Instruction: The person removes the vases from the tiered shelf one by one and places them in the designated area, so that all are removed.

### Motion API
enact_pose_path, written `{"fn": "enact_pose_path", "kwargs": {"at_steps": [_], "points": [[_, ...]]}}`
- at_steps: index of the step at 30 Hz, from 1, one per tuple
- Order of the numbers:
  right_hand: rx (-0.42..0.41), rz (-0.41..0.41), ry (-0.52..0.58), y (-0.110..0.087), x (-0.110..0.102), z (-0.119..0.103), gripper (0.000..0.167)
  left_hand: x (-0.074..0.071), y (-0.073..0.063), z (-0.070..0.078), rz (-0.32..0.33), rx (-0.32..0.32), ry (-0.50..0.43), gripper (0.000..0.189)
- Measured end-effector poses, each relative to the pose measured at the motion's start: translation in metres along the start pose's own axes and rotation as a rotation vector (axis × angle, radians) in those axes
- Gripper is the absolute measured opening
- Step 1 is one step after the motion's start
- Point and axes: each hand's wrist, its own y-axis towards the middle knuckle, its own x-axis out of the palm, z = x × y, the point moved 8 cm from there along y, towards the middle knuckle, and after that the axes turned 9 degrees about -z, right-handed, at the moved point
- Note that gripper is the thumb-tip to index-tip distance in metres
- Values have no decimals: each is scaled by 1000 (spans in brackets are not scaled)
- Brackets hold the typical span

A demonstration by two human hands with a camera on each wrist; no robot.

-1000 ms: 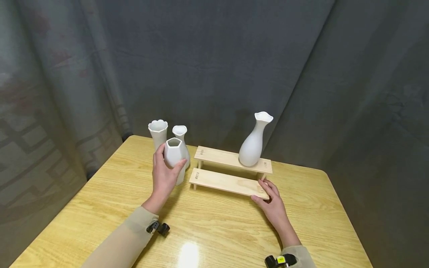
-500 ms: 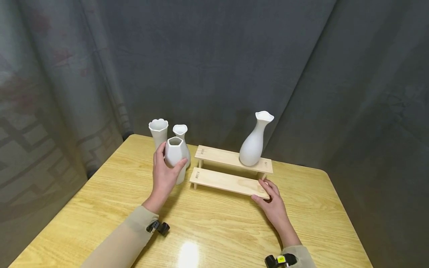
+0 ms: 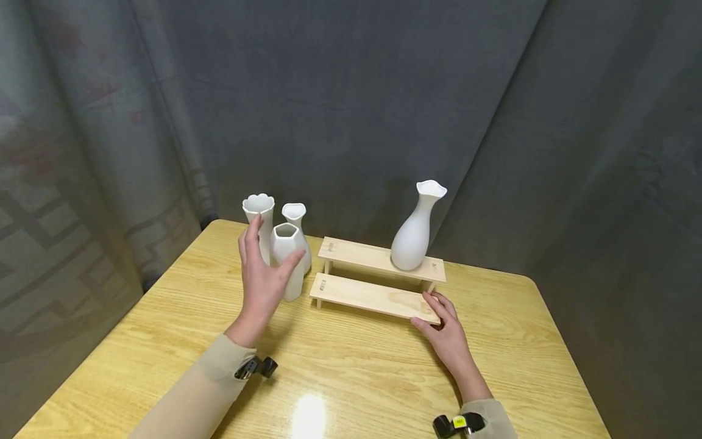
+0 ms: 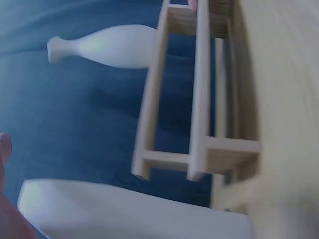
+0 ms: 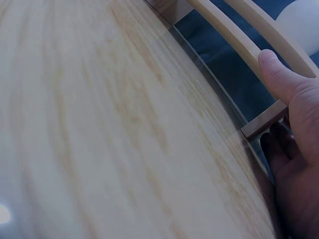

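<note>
A white faceted vase (image 3: 287,245) with an angular mouth stands upright on the table. My left hand (image 3: 262,283) is beside it, thumb and fingers spread apart and off its sides. In the left wrist view the vase (image 4: 129,211) lies across the bottom, and only part of the hand (image 4: 10,214) shows at the left edge. At the right end of a two-tier wooden stand (image 3: 367,296), my right hand (image 3: 450,338) grips the lower board. The right wrist view has the thumb (image 5: 279,74) on the board's front edge; the other fingers are partly hidden.
Behind the faceted vase stand a scalloped-rim vase (image 3: 267,228) and a narrow-necked vase (image 3: 294,213). A tall curvy white vase (image 3: 411,241) stands on the stand's upper board, toward its right end. Grey curtains (image 3: 351,110) hang behind the wooden table (image 3: 351,378).
My left hand has let go of the faceted vase, its fingers opening and shifting slightly left and up. The right hand stays on the stand's end.
</note>
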Motion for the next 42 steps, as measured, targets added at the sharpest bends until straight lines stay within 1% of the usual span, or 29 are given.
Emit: {"fn": "enact_pose_path", "kwargs": {"at_steps": [5, 7, 10, 13, 17, 23, 29, 31, 35, 38, 42], "points": [[13, -7, -2, -2, -1, 2, 77, 2, 5, 32, 0, 122, -3, 105], [15, -5, 0, -3, -1, 1, 77, 5, 6, 45, -3, 173, -2, 105], [8, 1, 1, -3, -2, 1, 76, 11, 9, 63, -9, 233, -16, 101], [1, 7, -2, -3, -2, 0, 76, 19, 12, 77, -25, 269, -37, 98], [1, 4, -3, -3, -1, 0, 76, 32, 15, 91, -57, 290, -72, 100], [16, -3, 1, -2, 1, 1, 76, 53, 18, 105, -99, 289, -110, 101], [32, -9, 5, 0, 3, 1, 77, 79, 24, 115, -161, 260, -156, 99], [32, -6, 6, 0, 4, 1, 76, 89, 25, 117, -192, 241, -177, 98], [22, 1, 3, -2, 5, 1, 76, 107, 29, 117, -249, 176, -217, 95], [15, 2, 5, -3, 5, -1, 76, 119, 32, 115, -291, 125, -281, 93], [14, 5, 5, -3, 6, -2, 75, 135, 36, 113, -334, 76, -356, 88]]}}
